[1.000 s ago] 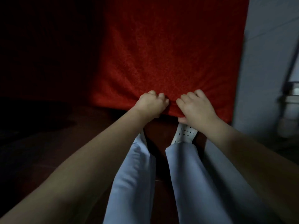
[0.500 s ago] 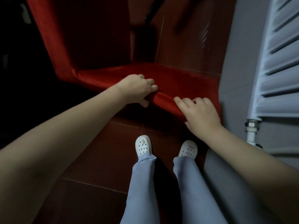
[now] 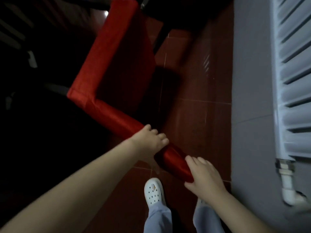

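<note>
A red fabric-covered panel (image 3: pixel 117 54), maybe a cushion or mattress, stands tilted above the dark red tiled floor, seen edge-on as an L shape. My left hand (image 3: pixel 149 140) grips its lower edge (image 3: pixel 173 158) from above, fingers curled over the far side. My right hand (image 3: pixel 203 174) holds the near end of the same edge, thumb underneath and fingers over the top. The room is dim and much of the left side is black.
A grey wall (image 3: pixel 249 81) with a white radiator (image 3: pixel 292 73) and its pipe (image 3: pixel 289 190) runs along the right. Dark furniture legs (image 3: pixel 159 36) stand beyond the panel. My feet in white perforated clogs (image 3: pixel 154 192) stand on the tiles (image 3: pixel 193 118) below the hands.
The red panel went from filling the view face-on to edge-on, swinging left and away. Both hands stayed on its lower edge and moved apart. The radiator came into view.
</note>
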`<state>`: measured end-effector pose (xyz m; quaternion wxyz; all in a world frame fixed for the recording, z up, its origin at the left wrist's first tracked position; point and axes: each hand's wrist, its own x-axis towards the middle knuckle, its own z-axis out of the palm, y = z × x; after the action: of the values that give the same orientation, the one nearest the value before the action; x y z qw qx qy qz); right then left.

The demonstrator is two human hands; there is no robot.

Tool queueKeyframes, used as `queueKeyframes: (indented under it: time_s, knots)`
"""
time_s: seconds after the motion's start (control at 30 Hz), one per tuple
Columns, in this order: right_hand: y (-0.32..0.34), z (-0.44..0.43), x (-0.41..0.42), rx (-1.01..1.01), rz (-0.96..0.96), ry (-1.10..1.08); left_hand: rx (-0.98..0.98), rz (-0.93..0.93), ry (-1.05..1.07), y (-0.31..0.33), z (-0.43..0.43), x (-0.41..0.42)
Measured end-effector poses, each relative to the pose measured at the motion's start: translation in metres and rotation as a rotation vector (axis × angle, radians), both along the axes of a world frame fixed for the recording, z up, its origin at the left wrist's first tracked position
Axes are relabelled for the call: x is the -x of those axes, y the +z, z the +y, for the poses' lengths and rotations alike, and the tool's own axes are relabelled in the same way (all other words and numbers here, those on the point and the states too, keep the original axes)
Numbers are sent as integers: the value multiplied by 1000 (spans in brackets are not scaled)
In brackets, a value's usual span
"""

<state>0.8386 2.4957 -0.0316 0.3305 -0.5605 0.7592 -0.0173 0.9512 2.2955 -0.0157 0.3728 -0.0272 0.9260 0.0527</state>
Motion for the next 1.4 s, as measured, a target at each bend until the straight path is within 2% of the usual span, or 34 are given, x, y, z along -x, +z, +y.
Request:
queueKeyframes:
  time_s: [0.07,0.23,0.67,0.83,0.93,1.03,1.1,1.27,1.4]
  knots:
    - [-3,5,12,-22,30,-37,25,36,-3,-8,9,14]
    - [5,16,27,-61,47,7,-38,14,159,-2,19,35]
    - [78,33,47,1,181,156,-50,26,184,50,40,38]
    - [109,60,43,199,321,-51,-113,19,251,74,28,36]
    - [123,85,41,168,257,-191,-117,1,263,85,24,31]
    - [134,91,45,114,116,-189,-124,-25,272,92,23,27]
    - [142,86,45,103,87,-170,-130,-38,287,96,22,26]
    - [173,64,55,243,84,-213,-131,-10,363,127,5,30]
    - [213,35,70,371,130,-161,-113,11,429,164,-15,33]
